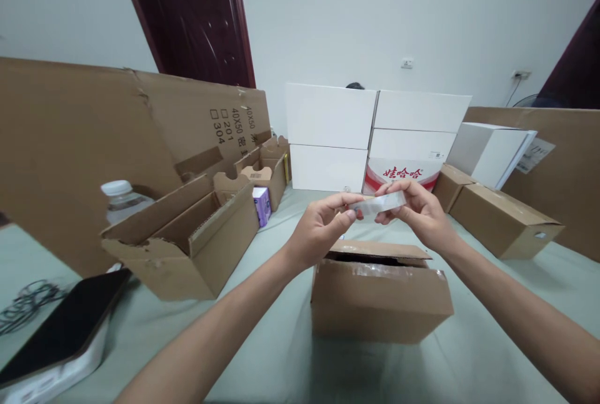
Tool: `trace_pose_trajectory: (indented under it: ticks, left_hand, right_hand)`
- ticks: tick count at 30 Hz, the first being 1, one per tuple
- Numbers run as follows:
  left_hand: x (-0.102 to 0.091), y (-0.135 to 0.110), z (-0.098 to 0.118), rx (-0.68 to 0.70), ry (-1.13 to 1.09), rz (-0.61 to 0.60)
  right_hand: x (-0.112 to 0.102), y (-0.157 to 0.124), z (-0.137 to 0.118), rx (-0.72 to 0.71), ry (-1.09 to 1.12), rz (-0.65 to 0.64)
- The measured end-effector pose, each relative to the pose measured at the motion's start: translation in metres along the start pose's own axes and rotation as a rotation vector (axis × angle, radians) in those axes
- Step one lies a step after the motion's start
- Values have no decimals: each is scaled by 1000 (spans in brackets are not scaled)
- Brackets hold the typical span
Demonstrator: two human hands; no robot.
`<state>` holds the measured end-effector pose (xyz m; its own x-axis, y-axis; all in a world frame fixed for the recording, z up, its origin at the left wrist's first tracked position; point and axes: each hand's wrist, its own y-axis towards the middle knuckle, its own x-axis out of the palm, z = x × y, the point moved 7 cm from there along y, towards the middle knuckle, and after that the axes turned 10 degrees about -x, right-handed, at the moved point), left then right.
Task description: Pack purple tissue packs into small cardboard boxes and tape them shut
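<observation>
Clear tape stretches between my two hands, just above an open cardboard box. My left hand pinches one end between thumb and fingers and my right hand pinches the other, so both grips are pressed together on the strip, with my hands nearly meeting. A small gap separates them from the box's top flaps, which stand slightly parted over a dark slit. The box sits on a pale green surface, and my forearms come in on either side of it. More of the surface stretches right, up to two closed cartons.

Near the left edge, a phone lies on a white box, just beside a tangle of black cable. Farther on stand an opened carton, a water bottle, and a small purple box.

Past my hands, white boxes are stacked two high beside a red-and-white printed box. A large cardboard sheet rises at left, and a white wall and dark red door close off the room.
</observation>
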<state>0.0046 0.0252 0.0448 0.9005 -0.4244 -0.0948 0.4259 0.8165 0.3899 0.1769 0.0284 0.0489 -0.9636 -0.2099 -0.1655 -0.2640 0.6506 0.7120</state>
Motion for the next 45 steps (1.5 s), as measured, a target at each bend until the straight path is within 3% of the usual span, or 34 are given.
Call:
trace_pose_trajectory:
  ticks: [3, 8, 11, 13, 15, 18, 20, 22, 25, 28, 31, 33, 36, 41, 43, 45]
  left_hand:
    - [2, -1, 0, -22, 59, 7]
    - [9, -1, -7, -66, 179, 33]
    - [3, -14, -4, -55, 260, 80]
    - [-19, -35, 8, 36, 513, 266]
    - [-54, -64, 23, 137, 909, 562]
    - [-121, -103, 24, 36, 1288, 885]
    - [-158, -121, 12, -68, 1359, 906]
    - [-176, -131, 0, -130, 1397, 821]
    - [-161, -140, 4, -83, 1466, 713]
    - [-116, -137, 24, 68, 1500, 669]
    - [-76, -107, 30, 171, 1513, 600]
    - [-63, -75, 22, 191, 1490, 560]
    - [-59, -24, 0, 217, 1407, 517]
    - [-67, 50, -45, 187, 1317, 452]
    - [-71, 65, -60, 153, 1289, 432]
    - [-77, 60, -67, 126, 1266, 455]
  right_hand:
    - [0, -3, -5, -42, -161, -32]
    - [23, -9, -29, -284, -625, -242]
    - [26, -10, -33, -302, -700, -254]
    - [17, -10, -28, -235, -682, -185]
    - [2, -11, -19, -120, -642, -100]
    - [-14, -14, -3, 15, -580, -49]
    - [-18, -15, 1, 42, -546, -43]
    - [-17, -14, 1, 26, -523, -37]
    - [-10, -13, -5, -31, -527, -58]
    - [-4, -14, -10, -85, -561, -100]
    - [-4, -16, -12, -96, -570, -74]
    - [-4, -19, -13, -79, -562, -61]
    - [-6, -24, -14, -71, -567, -47]
    - [-7, -30, -16, -80, -606, -53]
    - [-6, -31, -16, -91, -631, -60]
    - [-7, -31, -16, -115, -658, -68]
